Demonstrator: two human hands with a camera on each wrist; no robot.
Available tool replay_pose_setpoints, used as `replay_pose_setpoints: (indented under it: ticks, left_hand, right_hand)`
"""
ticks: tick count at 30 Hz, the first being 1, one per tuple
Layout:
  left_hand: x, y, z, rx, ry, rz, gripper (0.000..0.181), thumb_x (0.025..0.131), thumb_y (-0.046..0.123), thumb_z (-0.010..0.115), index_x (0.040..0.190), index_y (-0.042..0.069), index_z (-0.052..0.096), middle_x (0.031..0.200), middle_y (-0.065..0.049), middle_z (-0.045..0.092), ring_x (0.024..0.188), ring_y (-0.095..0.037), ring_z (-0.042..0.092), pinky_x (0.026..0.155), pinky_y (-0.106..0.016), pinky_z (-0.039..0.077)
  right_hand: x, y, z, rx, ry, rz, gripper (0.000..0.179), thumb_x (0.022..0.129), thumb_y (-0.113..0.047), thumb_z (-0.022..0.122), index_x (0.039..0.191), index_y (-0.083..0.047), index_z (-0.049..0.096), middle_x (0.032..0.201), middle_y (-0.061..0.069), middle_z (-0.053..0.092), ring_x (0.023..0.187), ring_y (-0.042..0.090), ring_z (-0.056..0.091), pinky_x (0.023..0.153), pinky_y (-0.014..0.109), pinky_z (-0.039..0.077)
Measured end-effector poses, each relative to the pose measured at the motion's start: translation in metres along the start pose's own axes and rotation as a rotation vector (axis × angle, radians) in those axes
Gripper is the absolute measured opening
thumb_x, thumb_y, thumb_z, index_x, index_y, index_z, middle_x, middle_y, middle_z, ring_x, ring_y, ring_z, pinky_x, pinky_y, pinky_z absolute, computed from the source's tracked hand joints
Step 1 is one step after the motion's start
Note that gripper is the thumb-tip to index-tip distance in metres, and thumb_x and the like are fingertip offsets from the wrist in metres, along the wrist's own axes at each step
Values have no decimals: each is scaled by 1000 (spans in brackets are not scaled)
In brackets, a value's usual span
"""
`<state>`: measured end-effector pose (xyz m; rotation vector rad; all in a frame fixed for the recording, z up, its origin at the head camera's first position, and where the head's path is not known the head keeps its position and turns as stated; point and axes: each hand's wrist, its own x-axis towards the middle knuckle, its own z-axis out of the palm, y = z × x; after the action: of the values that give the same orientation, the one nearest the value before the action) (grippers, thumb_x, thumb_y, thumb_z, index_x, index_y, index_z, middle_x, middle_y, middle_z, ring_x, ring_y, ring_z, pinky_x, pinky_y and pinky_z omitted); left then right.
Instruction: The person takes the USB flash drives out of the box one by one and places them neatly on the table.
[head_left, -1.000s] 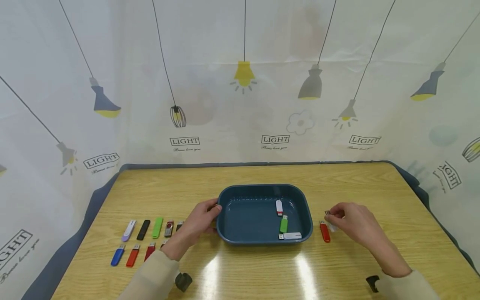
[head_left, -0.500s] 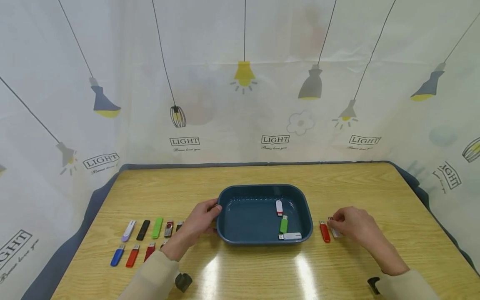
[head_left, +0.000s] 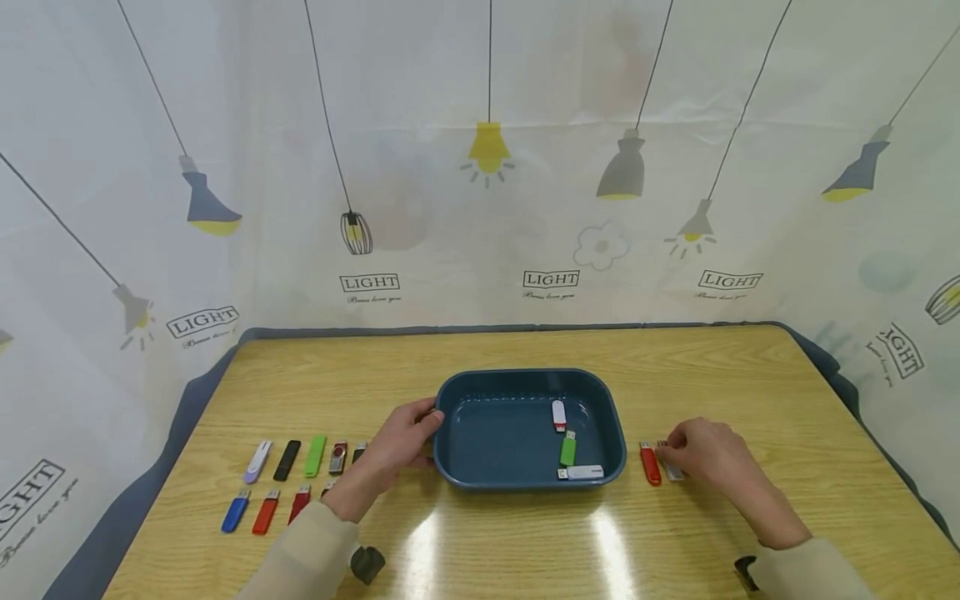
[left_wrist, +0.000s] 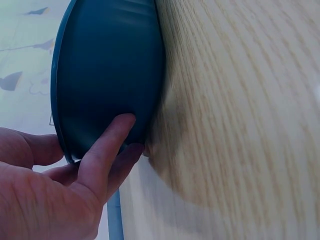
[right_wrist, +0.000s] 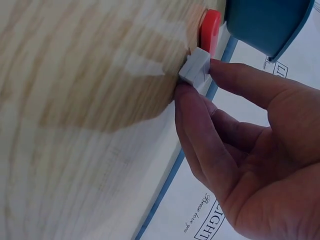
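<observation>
My left hand [head_left: 401, 435] grips the left end of a dark blue tray [head_left: 487, 486], thumb over the rim and fingers against the outer wall [left_wrist: 107, 75]. Inside the tray are a white-and-red USB stick [head_left: 558, 415], a green USB stick [head_left: 567, 450] and a white USB stick [head_left: 587, 472]. To the tray's right, my right hand [head_left: 711, 450] pinches a pale grey-white USB stick [right_wrist: 196, 67] between thumb and fingertips, down at the tabletop. A red USB stick [head_left: 650, 465] lies right beside it, on the tray side. My fingers partly cover the pale stick in the head view.
Several USB sticks lie in two rows on the wooden table [head_left: 525, 550] at the left, among them a blue one [head_left: 236, 512], a black one [head_left: 287, 460] and a green one [head_left: 315, 456]. My left forearm hides part of these rows. A printed curtain [head_left: 450, 208] surrounds the table.
My right hand has moved a little toward me and down, bringing the pale USB stick alongside the red one. The left hand and the tray have stayed put.
</observation>
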<state>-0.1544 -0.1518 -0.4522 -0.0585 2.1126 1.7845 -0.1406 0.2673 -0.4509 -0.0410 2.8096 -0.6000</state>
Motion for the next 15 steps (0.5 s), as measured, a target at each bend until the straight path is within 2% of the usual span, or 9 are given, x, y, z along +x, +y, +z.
replay_pose_setpoints:
  ticks: [4, 10, 15]
  left_hand:
    - [0, 0, 0, 2, 1, -3, 46, 112, 12, 44, 155, -3, 41, 148, -27, 50, 123, -41, 61, 82, -51, 61]
    - [0, 0, 0, 5, 0, -3, 46, 112, 12, 44, 155, -3, 41, 148, -27, 49, 124, -41, 61, 81, -51, 61]
    - [0, 0, 0, 9, -3, -2, 46, 112, 12, 44, 155, -3, 41, 149, -27, 49, 125, -42, 60, 81, -51, 61]
  right_hand:
    - [-2, 0, 2, -1, 13, -17, 30, 95, -24, 73, 70, -12, 64, 59, -4, 47, 56, 14, 42, 56, 29, 30]
    - [-3, -1, 2, -1, 15, -20, 38, 95, -24, 72, 63, -14, 57, 56, -5, 40, 54, 13, 39, 55, 29, 28]
    - [-2, -2, 2, -6, 5, 1, 27, 96, -22, 72, 73, -8, 69, 59, -4, 49, 56, 15, 45, 56, 29, 32]
